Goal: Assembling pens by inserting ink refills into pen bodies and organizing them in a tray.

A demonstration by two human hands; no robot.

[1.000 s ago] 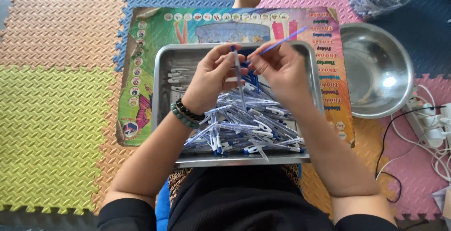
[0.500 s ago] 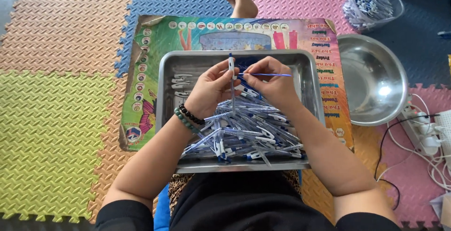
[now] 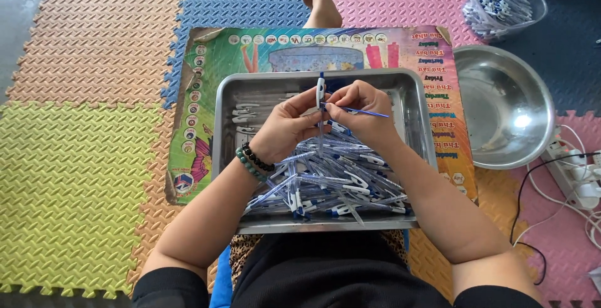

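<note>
Now my right hand point(image 3: 363, 109) has swung the refill point(image 3: 366, 112) level, while my left hand point(image 3: 291, 123) pinches the pen barrel point(image 3: 320, 92) upright over the tray point(image 3: 225, 114).

Interlocking foam floor mats point(image 3: 81, 176) in orange, yellow, blue and pink are covering the ground; daylight is glaring off what may be bare flooring point(image 3: 15, 7) at upper left.

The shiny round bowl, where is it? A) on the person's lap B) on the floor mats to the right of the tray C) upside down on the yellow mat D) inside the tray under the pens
B: the shiny round bowl sits upright on the floor mats, just right of the metal tray that holds the heap of pens.
</note>
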